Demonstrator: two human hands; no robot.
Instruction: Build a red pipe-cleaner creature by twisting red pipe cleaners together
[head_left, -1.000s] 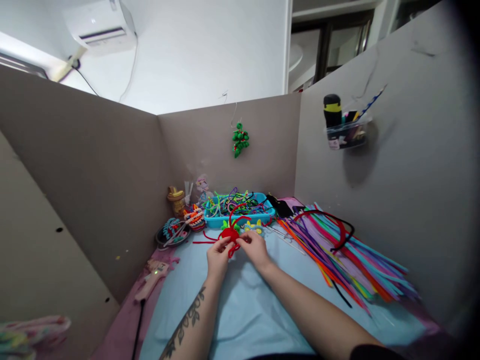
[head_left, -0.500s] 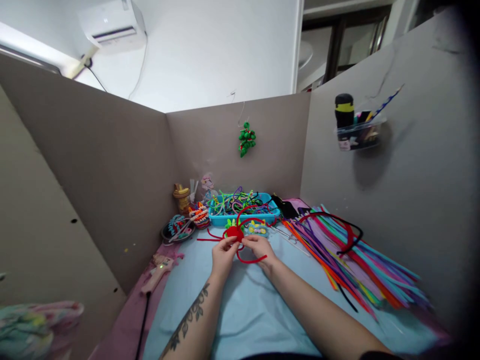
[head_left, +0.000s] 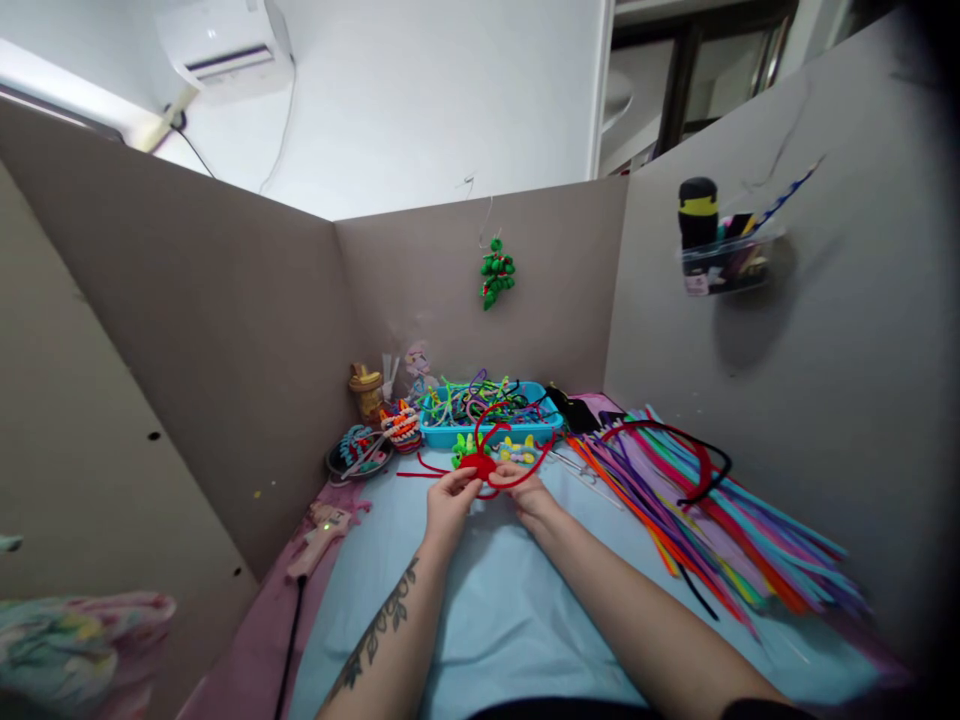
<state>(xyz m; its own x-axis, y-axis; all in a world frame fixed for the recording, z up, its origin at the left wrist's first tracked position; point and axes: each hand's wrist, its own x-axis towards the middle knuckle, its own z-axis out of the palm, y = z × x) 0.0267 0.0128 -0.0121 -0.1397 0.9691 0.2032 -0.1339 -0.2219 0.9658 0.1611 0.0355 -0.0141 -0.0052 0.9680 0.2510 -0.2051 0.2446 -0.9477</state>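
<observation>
A round red body of coiled pipe cleaners [head_left: 478, 466] is held up over the blue cloth, with several loose red strands curving out of it. My left hand [head_left: 451, 500] pinches its lower left side between thumb and fingers. On the lower right, my right hand [head_left: 521, 492] is closed with its fingertips on the red piece; one long strand arcs past this hand up to the right. Just behind it lie a small green pipe-cleaner figure [head_left: 463, 446] and a yellow and blue one [head_left: 519, 449], both partly covered.
A blue tray [head_left: 450, 438] of tangled pipe cleaners stands at the back. Bundled pipe cleaners [head_left: 720, 530] in many colours lie on the right, beside scissors [head_left: 585, 470]. At left are a dark bowl [head_left: 336, 466] and a pink glue gun [head_left: 321, 548] with its cord. Grey panels surround the table.
The red piece has turned between my fingers. A strand that hung low in front of my right hand now sweeps up to the right. The view has shifted slightly.
</observation>
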